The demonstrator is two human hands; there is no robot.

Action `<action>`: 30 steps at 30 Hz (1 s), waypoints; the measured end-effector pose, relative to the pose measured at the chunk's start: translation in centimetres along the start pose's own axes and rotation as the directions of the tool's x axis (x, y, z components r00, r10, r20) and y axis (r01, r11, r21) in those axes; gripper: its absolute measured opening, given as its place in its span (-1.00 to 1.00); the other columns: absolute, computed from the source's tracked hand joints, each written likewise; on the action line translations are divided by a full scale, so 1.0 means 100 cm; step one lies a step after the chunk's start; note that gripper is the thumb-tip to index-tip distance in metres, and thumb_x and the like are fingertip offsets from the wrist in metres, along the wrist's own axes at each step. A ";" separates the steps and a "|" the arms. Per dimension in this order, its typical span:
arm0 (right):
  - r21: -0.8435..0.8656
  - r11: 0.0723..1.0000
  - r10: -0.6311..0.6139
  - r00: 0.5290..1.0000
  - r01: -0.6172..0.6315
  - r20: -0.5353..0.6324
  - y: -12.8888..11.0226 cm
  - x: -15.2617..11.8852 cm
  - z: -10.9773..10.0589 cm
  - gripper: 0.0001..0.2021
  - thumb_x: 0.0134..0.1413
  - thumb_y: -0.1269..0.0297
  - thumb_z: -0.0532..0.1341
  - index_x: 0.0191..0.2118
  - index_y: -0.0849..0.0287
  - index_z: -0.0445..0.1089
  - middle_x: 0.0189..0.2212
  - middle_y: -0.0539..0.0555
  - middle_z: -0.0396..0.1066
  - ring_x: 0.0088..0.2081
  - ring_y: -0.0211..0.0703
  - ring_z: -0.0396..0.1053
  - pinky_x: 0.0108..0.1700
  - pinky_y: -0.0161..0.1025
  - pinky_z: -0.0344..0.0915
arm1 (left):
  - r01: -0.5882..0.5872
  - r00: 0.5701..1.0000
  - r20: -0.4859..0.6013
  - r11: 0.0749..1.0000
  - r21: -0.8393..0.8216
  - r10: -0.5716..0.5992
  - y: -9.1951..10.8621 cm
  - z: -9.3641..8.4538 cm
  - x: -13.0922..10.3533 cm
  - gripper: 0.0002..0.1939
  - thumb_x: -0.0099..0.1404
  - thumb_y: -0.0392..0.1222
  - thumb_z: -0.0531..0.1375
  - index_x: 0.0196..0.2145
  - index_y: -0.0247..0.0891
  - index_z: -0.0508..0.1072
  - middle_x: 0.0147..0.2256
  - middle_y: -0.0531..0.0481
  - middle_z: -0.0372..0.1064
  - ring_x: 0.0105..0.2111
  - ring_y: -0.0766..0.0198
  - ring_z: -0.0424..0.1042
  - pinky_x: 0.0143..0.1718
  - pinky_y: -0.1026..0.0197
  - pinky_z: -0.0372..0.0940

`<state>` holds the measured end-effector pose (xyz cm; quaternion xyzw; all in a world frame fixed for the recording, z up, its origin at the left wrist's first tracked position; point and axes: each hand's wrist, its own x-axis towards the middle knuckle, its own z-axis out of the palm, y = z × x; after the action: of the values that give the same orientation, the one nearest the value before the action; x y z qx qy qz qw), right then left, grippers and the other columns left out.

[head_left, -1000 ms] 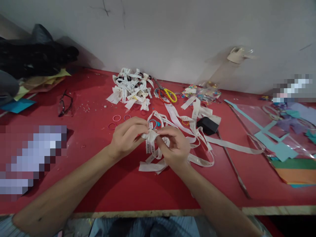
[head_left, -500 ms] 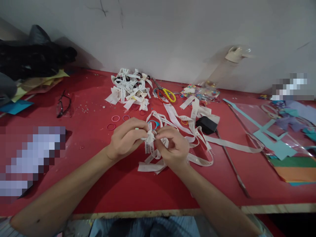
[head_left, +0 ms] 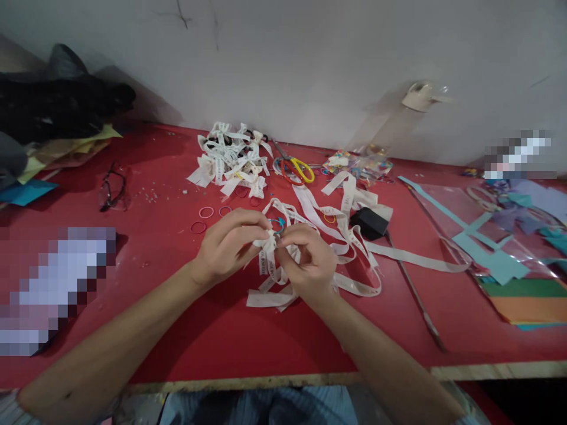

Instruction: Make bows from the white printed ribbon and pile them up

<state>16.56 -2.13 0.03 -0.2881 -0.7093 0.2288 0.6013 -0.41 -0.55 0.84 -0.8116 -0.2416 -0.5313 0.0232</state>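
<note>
My left hand (head_left: 225, 245) pinches a bunched white printed ribbon (head_left: 266, 243) above the middle of the red table. From the other side my right hand (head_left: 310, 255) is closed on the same ribbon, thumb and fingertips pressed together at the knot. A blue hair tie (head_left: 279, 225) sticks up just behind the knot, between both sets of fingertips. The ribbon's printed tails hang below the hands. Longer loops of white ribbon (head_left: 305, 203) lie behind and to the right. My fingers partly cover the knot, so its exact tie cannot be made out.
A heap of ribbon-tied bands (head_left: 230, 156) lies near the wall, beside scissors (head_left: 297, 168) with red and yellow handles. Loose pink hair ties (head_left: 206, 212) are left of my hands. Eyeglasses (head_left: 113, 188), a black block (head_left: 370, 223) and coloured sheets (head_left: 527, 304) also lie on the table (head_left: 186, 348).
The ribbon piece that stood up above the knot has come down, and the knot looks more bunched. More of the blue hair tie's ring shows. Both hands stay nearly in place.
</note>
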 end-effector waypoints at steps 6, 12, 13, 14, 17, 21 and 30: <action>-0.067 0.998 0.023 1.000 -0.023 0.009 -0.002 0.001 -0.002 -0.75 -0.02 0.63 0.18 -0.32 0.10 0.41 -0.41 -0.02 0.44 -0.33 -0.20 0.40 -0.27 -0.22 0.36 | 0.076 0.997 0.000 0.994 0.078 -0.076 -0.002 0.002 -0.001 -0.78 0.22 -0.44 0.19 -0.17 -0.29 0.38 -0.32 -0.07 0.44 -0.31 0.30 0.43 -0.26 0.27 0.35; -0.044 0.996 0.083 0.996 -0.081 0.044 -0.003 0.002 -0.003 -0.78 0.02 0.60 0.19 -0.30 0.11 0.42 -0.38 -0.01 0.45 -0.31 -0.23 0.40 -0.23 -0.24 0.37 | 0.148 0.974 0.168 0.988 0.033 -0.151 -0.004 0.001 -0.002 -0.77 0.20 -0.45 0.12 -0.18 -0.27 0.39 -0.30 -0.06 0.44 -0.31 0.27 0.43 -0.29 0.27 0.34; -0.027 0.995 0.098 0.994 -0.097 0.047 -0.002 0.001 -0.003 -0.78 0.02 0.59 0.19 -0.29 0.11 0.42 -0.37 0.00 0.44 -0.30 -0.23 0.40 -0.23 -0.24 0.37 | 0.148 0.973 0.173 0.989 0.029 -0.150 -0.004 0.000 -0.002 -0.76 0.18 -0.45 0.12 -0.20 -0.27 0.39 -0.31 -0.06 0.44 -0.32 0.26 0.43 -0.29 0.26 0.34; -0.013 0.994 0.112 0.992 -0.112 0.050 -0.002 0.000 -0.002 -0.78 0.03 0.58 0.20 -0.28 0.11 0.42 -0.36 0.00 0.44 -0.29 -0.23 0.41 -0.23 -0.25 0.37 | 0.147 0.973 0.177 0.989 0.029 -0.150 -0.004 0.000 -0.002 -0.76 0.16 -0.45 0.11 -0.21 -0.27 0.38 -0.31 -0.05 0.44 -0.32 0.26 0.43 -0.29 0.26 0.34; 0.008 0.987 0.160 0.985 -0.161 0.061 -0.001 -0.002 -0.002 -0.79 0.04 0.56 0.21 -0.26 0.10 0.42 -0.34 0.00 0.44 -0.28 -0.23 0.41 -0.22 -0.26 0.39 | 0.158 0.967 0.199 0.987 0.035 -0.162 -0.004 -0.001 -0.002 -0.73 0.13 -0.45 0.09 -0.21 -0.25 0.36 -0.33 -0.03 0.43 -0.37 0.27 0.41 -0.32 0.26 0.32; 0.069 0.957 0.281 0.959 -0.283 0.049 0.002 -0.002 -0.001 -0.84 0.08 0.48 0.23 -0.23 0.09 0.43 -0.33 0.00 0.46 -0.31 -0.23 0.44 -0.24 -0.26 0.42 | 0.209 0.946 0.254 0.978 0.001 -0.203 -0.004 -0.002 -0.001 -0.71 0.15 -0.41 0.07 -0.15 -0.23 0.33 -0.33 -0.01 0.42 -0.38 0.28 0.39 -0.32 0.25 0.31; 0.145 0.898 0.416 0.909 -0.415 0.025 0.003 0.001 -0.001 -0.88 0.09 0.39 0.27 -0.22 0.14 0.42 -0.35 0.00 0.44 -0.30 -0.27 0.44 -0.25 -0.31 0.44 | 0.299 0.918 0.254 0.952 0.063 -0.305 -0.003 0.002 -0.001 -0.77 0.18 -0.41 0.10 -0.19 -0.24 0.34 -0.31 0.01 0.46 -0.39 0.33 0.43 -0.36 0.32 0.31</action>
<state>16.69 -1.80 -0.05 -0.3883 -0.6107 0.4025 0.5606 -0.38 -0.27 0.60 -0.8270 -0.3711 -0.4144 -0.0814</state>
